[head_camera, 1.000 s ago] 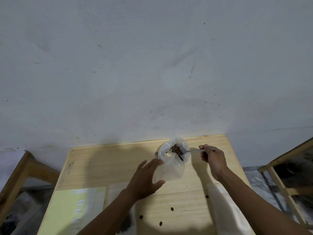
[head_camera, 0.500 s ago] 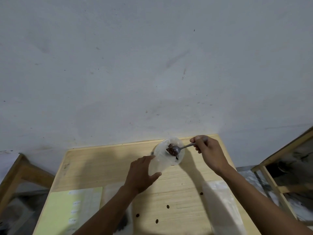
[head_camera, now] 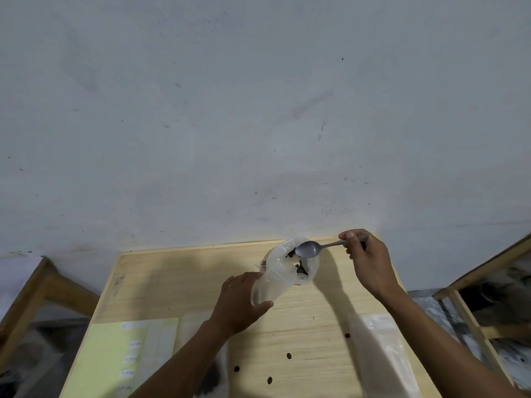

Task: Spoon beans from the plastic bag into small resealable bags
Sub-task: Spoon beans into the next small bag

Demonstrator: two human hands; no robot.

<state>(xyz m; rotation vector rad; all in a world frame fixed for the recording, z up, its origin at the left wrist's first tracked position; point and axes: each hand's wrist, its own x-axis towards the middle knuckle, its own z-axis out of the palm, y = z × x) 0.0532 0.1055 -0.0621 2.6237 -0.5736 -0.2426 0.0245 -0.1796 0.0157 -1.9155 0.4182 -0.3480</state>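
A small clear resealable bag [head_camera: 283,272] is held tilted above the wooden table [head_camera: 172,282], its mouth open toward the wall, with dark beans [head_camera: 300,270] inside. My left hand [head_camera: 240,303] grips the bag's lower end. My right hand [head_camera: 366,259] pinches the handle of a metal spoon [head_camera: 309,249], whose bowl sits at the bag's mouth turned over, back side up. A clear plastic bag [head_camera: 211,369] with dark beans lies partly hidden under my left forearm.
Several loose beans [head_camera: 288,355] lie scattered on the table near the front. A yellow-green sheet [head_camera: 120,354] lies at the front left. A stack of clear bags [head_camera: 382,349] lies at the front right. Wooden frames stand at both sides of the table.
The spoon held beans over the bag's mouth a second ago; now its bowl is turned over and the beans are in the bag. My left hand closed around the bag's lower end.
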